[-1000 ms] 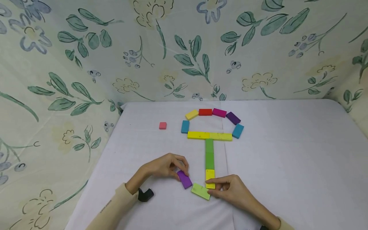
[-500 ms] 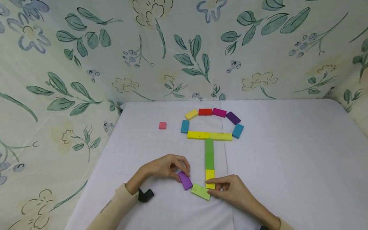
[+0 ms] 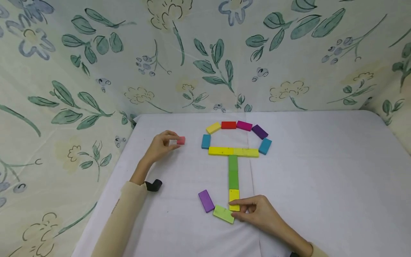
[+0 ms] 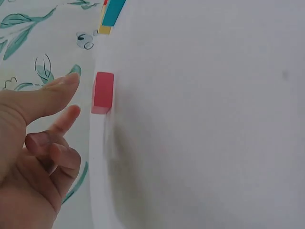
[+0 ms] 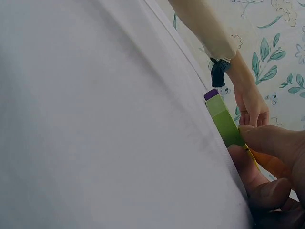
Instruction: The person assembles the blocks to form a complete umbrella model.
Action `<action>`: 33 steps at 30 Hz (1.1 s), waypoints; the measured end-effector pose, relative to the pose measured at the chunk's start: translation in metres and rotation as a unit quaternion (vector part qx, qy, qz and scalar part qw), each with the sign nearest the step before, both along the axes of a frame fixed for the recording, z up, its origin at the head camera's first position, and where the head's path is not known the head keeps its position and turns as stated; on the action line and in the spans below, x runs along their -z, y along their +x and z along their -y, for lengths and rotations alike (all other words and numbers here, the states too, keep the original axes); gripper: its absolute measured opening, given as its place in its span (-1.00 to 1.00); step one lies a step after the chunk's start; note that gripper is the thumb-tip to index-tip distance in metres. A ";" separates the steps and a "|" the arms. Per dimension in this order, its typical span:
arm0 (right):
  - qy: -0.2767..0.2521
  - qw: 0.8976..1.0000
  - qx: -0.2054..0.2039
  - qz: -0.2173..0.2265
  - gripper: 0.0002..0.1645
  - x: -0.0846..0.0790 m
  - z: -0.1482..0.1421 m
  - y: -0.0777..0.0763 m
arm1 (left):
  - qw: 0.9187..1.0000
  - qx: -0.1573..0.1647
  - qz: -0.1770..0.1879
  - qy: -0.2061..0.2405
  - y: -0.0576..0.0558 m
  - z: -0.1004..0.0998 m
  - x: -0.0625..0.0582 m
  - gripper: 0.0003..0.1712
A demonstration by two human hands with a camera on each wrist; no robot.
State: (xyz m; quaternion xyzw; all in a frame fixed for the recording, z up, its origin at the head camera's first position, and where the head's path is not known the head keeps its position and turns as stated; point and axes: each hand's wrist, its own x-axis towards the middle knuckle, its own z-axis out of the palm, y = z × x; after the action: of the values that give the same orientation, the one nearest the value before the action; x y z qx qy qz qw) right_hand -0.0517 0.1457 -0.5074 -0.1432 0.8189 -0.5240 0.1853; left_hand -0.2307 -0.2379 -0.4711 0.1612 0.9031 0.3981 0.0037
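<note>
My left hand (image 3: pixel 161 145) reaches to a small pink block (image 3: pixel 181 140) at the table's left. In the left wrist view its thumb and fingers stand apart from the same pink block (image 4: pixel 103 93), with a gap between. My right hand (image 3: pixel 257 212) stays at the foot of the block figure. Its fingertips are at a light green block (image 3: pixel 223 214), one finger lying across the yellow block (image 3: pixel 234 194) above. In the right wrist view thumb and finger close about the end of the light green block (image 5: pixel 226 126). A purple block (image 3: pixel 206 201) lies free at its left.
Above runs a green stem (image 3: pixel 233 171) of blocks under a yellow bar (image 3: pixel 221 151). Several coloured blocks, among them a red block (image 3: pixel 228 125) and a blue block (image 3: pixel 265 146), form an arch over the bar. White cloth (image 3: pixel 321 178) covers the table; a floral cloth (image 3: pixel 179 82) hangs behind.
My left hand has let go of the purple block and moved up and left to the pink block. The purple block stays beside the light green one. My right hand keeps its place.
</note>
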 end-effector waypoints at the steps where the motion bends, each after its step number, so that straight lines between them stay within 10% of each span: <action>1: 0.000 1.000 0.000 -0.001 -0.67 0.000 0.000 0.000 | 1.000 -0.008 0.004 0.002 -0.006 0.003 0.001 -0.69; 8: -0.002 1.000 0.001 -0.004 -0.67 0.001 -0.001 0.000 | 0.998 0.006 0.054 0.011 -0.030 0.011 0.006 -0.62; 21: 0.000 1.000 0.000 0.000 -0.67 0.000 -0.001 0.000 | 0.997 -0.005 0.075 0.011 -0.030 0.015 0.013 -0.69; 33: -0.003 1.000 -0.002 0.003 -0.67 -0.001 -0.001 0.000 | 0.996 0.076 0.041 0.033 0.026 -0.015 0.013 -0.73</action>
State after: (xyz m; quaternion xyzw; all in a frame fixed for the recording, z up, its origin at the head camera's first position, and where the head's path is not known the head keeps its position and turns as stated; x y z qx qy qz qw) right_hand -0.0521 0.1468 -0.5064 -0.1437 0.8167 -0.5263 0.1879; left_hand -0.2048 -0.2232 -0.4839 0.2129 0.8734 0.4329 0.0658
